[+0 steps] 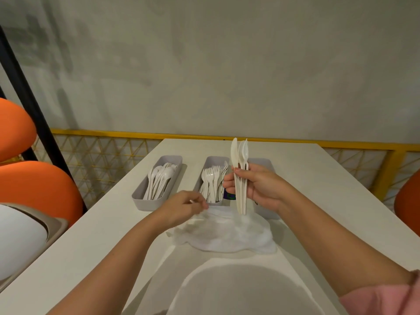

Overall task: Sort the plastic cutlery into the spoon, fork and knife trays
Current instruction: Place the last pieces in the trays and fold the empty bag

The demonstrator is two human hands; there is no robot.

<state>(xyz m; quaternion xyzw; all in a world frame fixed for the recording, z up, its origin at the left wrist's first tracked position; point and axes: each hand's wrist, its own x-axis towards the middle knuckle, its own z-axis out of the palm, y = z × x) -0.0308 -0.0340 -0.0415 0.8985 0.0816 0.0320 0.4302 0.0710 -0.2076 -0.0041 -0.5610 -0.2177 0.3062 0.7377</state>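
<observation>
Upright cutlery bundle (240,178) gripped in right hand (256,187), left hand (181,206) beside

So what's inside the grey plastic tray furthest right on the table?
Of the grey rectangular plastic tray only the far rim and near end show. The right hand, gripping a bundle of white plastic cutlery, covers its inside, so the contents cannot be seen.

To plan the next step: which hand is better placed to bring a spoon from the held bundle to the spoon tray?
Probably left. The left hand is nearer the spoon tray, while the right hand grips the cutlery bundle upright, farther right.
</observation>
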